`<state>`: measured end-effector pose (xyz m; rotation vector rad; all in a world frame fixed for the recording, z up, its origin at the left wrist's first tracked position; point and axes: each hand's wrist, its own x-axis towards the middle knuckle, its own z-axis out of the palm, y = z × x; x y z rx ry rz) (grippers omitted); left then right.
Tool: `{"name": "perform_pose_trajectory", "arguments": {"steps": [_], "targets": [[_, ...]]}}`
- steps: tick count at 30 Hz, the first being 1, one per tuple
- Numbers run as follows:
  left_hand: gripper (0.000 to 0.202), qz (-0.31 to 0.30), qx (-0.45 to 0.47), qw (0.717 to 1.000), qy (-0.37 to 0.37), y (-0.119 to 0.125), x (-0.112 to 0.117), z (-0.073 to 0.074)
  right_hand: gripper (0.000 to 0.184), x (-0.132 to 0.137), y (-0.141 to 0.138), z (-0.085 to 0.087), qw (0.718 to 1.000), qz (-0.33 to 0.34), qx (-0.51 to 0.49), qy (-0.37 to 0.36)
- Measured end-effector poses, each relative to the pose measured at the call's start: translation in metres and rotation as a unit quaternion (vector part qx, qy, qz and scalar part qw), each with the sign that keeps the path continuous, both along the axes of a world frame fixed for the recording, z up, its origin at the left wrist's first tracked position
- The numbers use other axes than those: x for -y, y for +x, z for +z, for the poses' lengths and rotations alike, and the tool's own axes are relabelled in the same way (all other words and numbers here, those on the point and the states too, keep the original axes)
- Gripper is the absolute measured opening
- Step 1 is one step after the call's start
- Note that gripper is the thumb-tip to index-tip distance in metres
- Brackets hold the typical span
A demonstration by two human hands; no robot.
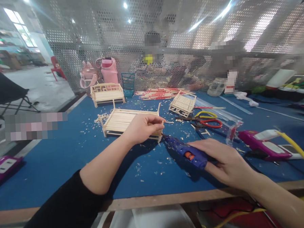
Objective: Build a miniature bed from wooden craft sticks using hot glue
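A miniature bed (121, 119) built of thin pale wooden sticks stands on the blue tabletop, with upright posts at its corners. My left hand (142, 128) reaches across it, thumb and fingers pinched at its near right corner post; a small bit of stick may be between the fingertips, but I cannot tell. In my right hand (225, 161) is a blue hot glue gun (187, 151) with an orange part showing in its side. Its dark nozzle points left, close to the bed's near right corner below my left fingers.
Behind are a stick-built bench (107, 94), a small slatted stick piece (183, 104) and a pile of red-and-pale sticks (163, 93). Yellow- and red-handled cutting tools (211, 123) lie right, near a purple power strip (265, 143) with a yellow cable. Wood scraps are scattered around; perforated metal mesh (122, 34) rises behind.
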<state>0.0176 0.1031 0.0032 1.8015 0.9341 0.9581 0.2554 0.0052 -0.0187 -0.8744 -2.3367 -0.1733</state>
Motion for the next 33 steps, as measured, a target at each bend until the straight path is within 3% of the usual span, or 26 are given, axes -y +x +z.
{"name": "perform_pose_trajectory", "arguments": {"steps": [5,9,16,23,25,30,33], "targets": [[0.017,0.003,-0.006,1.0,0.008,0.0,0.0,0.001,0.027,-0.001,0.001,-0.001,0.993,-0.04,-0.071,-0.085],[0.017,0.005,-0.012,1.0,0.002,-0.001,0.002,0.003,0.028,-0.005,-0.003,0.004,0.968,-0.082,-0.156,-0.178],[0.014,0.011,-0.022,1.0,0.016,-0.001,0.001,0.003,0.046,-0.011,-0.005,0.012,0.909,-0.088,-0.261,-0.313],[0.011,0.012,-0.029,0.998,0.054,-0.001,0.002,0.005,0.04,-0.015,-0.016,0.016,0.809,-0.057,-0.384,-0.44],[0.011,0.011,-0.035,0.997,0.067,-0.002,0.002,0.005,0.039,-0.016,-0.017,0.018,0.795,-0.048,-0.391,-0.461],[0.012,0.011,-0.052,0.995,0.087,-0.003,0.002,0.006,0.039,-0.016,-0.012,0.016,0.802,-0.056,-0.385,-0.454],[0.016,0.007,-0.044,0.996,0.071,-0.004,0.003,0.005,0.043,-0.017,-0.001,0.017,0.834,-0.091,-0.373,-0.395]]}}
